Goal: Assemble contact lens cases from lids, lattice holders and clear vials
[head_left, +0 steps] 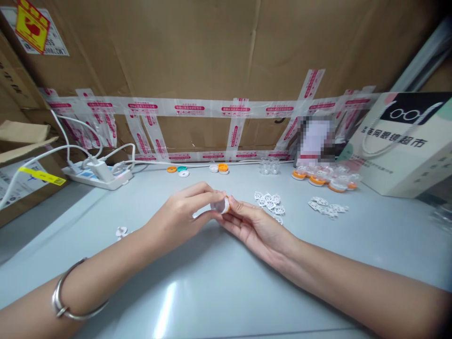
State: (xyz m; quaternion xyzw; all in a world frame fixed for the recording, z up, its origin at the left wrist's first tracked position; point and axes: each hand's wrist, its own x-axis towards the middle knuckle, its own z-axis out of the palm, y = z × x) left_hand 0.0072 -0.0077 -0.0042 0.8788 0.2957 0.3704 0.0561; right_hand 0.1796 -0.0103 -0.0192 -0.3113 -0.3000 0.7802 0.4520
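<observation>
Head camera: the left hand (185,207) pinches the clear end of a small round plastic container with an orange rim (219,205), its thumb and fingers closed around it; the right hand (259,228) grips the orange end between thumb and curled fingers. The container is held above the pale grey table (212,292). Just beyond the right hand lie white openwork plastic pieces (270,201); farther right, clear-topped, orange-based round containers (318,178) stand clustered.

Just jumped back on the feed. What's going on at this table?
A person holds a small clear cup with an orange end between both hands. The left hand grips the clear part; the right hand is at the orange end. White openwork pieces lie in two groups to the right, with more orange-and-clear containers behind, near a bag.
</observation>
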